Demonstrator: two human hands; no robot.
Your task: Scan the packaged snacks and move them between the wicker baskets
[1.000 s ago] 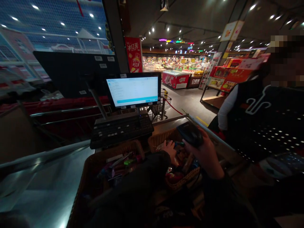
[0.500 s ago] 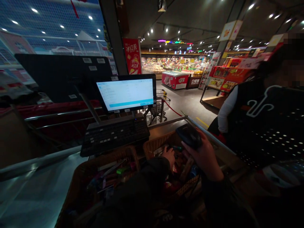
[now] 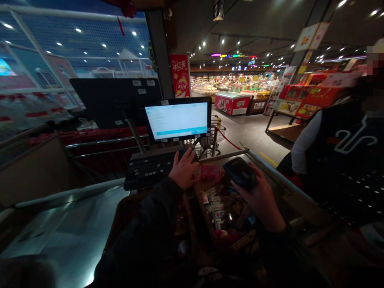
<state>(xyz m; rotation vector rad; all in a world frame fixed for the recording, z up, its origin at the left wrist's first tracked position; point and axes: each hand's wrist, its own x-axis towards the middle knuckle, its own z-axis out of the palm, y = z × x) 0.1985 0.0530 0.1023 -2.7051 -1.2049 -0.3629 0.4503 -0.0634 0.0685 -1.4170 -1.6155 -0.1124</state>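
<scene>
**One full grasp and one wide span below a lit screen**

We see the right hand wrapped around a black handheld device, which it holds raised above the right basket. We find the left hand palm down with fingers spread, at the right end of a dark keyboard. Just beside it, at the far edge of the right basket, we note a pink packet; whether the thumb grips it, we cannot tell. Small packaged goods fill the right basket. To its left we make out the left basket, largely hidden by the left sleeve, and then a metal counter. Behind the keyboard we observe the lit screen, with a dark panel to its left. Farther out we distinguish a shopping cart, a red freezer and, at right, a person in a dark vest.
</scene>
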